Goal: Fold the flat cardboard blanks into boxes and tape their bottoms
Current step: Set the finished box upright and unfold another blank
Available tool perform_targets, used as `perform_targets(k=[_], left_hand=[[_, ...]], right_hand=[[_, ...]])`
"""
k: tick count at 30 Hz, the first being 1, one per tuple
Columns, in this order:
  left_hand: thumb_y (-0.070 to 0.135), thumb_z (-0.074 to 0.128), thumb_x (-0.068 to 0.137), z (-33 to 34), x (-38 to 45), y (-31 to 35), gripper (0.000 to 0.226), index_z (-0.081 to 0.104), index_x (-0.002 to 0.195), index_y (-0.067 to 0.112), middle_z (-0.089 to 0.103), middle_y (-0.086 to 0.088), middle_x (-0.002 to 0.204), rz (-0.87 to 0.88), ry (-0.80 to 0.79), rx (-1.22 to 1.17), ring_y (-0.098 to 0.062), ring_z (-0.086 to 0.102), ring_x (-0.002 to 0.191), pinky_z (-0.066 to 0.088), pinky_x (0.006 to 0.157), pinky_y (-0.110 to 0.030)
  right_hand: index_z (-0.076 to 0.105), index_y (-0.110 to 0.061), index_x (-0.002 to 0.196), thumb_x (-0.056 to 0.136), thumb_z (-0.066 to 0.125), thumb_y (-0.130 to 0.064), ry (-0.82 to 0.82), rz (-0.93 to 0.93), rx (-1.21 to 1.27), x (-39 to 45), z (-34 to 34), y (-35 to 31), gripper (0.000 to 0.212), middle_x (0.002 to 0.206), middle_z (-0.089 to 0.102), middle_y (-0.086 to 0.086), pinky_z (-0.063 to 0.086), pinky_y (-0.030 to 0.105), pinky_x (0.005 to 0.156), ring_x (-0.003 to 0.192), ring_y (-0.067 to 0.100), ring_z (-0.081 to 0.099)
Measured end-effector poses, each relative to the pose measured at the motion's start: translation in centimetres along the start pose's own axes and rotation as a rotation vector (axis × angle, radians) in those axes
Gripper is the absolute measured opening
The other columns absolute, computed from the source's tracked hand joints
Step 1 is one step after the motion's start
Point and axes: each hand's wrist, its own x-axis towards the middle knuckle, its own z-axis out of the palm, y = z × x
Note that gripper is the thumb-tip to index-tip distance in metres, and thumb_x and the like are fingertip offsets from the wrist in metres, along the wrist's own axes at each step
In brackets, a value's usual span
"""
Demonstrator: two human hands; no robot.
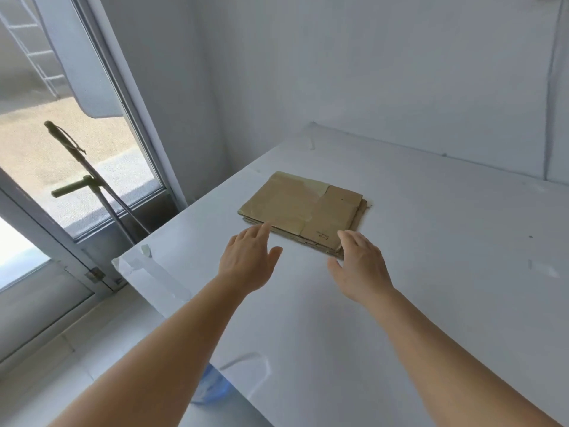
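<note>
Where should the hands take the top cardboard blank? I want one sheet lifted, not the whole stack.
Take the top blank by its near edge, coming from the person's side. The stack lies flat on the table with its layered edges facing both open hands, left and right, so fingertips can probably peel one sheet.

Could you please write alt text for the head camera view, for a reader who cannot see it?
Two bare hands, left hand and right hand, reach with open fingers toward the near edge of a flat stack of cardboard lying on a white table. A window and a metal pole stand to the left.
</note>
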Motion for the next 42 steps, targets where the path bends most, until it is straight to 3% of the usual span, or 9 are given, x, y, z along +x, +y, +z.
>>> perform_targets(k=[11,19,23,26,33,38,42], left_hand=[[0.044,0.035,0.1,2.6,10.2,-5.6,0.059,0.017,0.152,0.021,0.02,0.001,0.158,0.055,-0.105,-0.036,-0.022,0.02,0.144,0.016,0.117,-0.036],[0.045,0.037,0.098,3.9,16.2,-8.5,0.055,0.032,0.146,0.019,0.027,-0.003,0.152,0.165,-0.179,-0.048,-0.024,0.023,0.14,0.021,0.114,-0.037],[0.049,0.046,0.093,4.4,17.1,-9.2,0.063,0.027,0.147,0.023,0.019,-0.012,0.153,0.103,-0.244,-0.124,-0.031,0.022,0.141,0.023,0.114,-0.04],[0.049,0.052,0.091,4.5,17.4,-9.4,0.064,0.03,0.145,0.024,0.031,-0.011,0.143,0.078,-0.249,-0.19,-0.03,0.032,0.132,0.031,0.109,-0.04],[0.048,0.058,0.088,4.2,17.1,-10.0,0.066,0.033,0.144,0.023,0.03,-0.009,0.143,0.103,-0.178,-0.311,-0.029,0.03,0.128,0.032,0.109,-0.039],[0.045,0.062,0.086,2.4,16.5,-9.4,0.062,0.039,0.14,0.026,0.028,-0.009,0.142,0.187,-0.146,-0.409,-0.028,0.029,0.124,0.035,0.103,-0.035],[0.045,0.062,0.086,1.6,14.7,-7.5,0.067,0.036,0.145,0.025,0.023,-0.009,0.147,0.258,-0.132,-0.438,-0.029,0.024,0.129,0.031,0.107,-0.037]], right_hand=[[0.016,-0.013,0.15,0.097,0.043,-0.039,-0.026,0.261,0.037,7.0,3.9,-1.4,0.065,0.157,0.018,0.006,0.014,0.036,0.117,0.145,0.023,0.014],[0.023,-0.012,0.145,0.096,0.044,-0.039,-0.01,0.53,0.052,9.3,5.8,-2.9,0.06,0.154,0.021,0.007,0.031,0.04,0.107,0.134,0.029,0.03],[0.018,-0.011,0.148,0.095,0.047,-0.041,-0.013,0.632,0.071,10.0,6.3,-3.3,0.068,0.156,0.018,0.011,0.03,0.04,0.107,0.137,0.032,0.025],[0.019,-0.012,0.148,0.094,0.05,-0.041,-0.005,0.69,0.104,10.3,6.5,-3.4,0.069,0.155,0.021,0.009,0.025,0.039,0.11,0.139,0.032,0.02],[0.03,-0.011,0.146,0.085,0.065,-0.032,0.169,0.783,0.339,10.1,6.0,-3.6,0.074,0.149,0.037,0.006,0.033,0.04,0.109,0.136,0.028,0.033],[0.029,-0.015,0.147,0.086,0.064,-0.026,0.324,0.781,0.475,8.1,5.0,-4.2,0.071,0.151,0.032,-0.003,0.033,0.024,0.097,0.133,0.017,0.039],[0.029,-0.017,0.147,0.085,0.065,-0.026,0.461,0.787,0.524,5.1,3.2,-3.9,0.072,0.15,0.032,-0.005,0.034,0.026,0.101,0.132,0.015,0.04]])
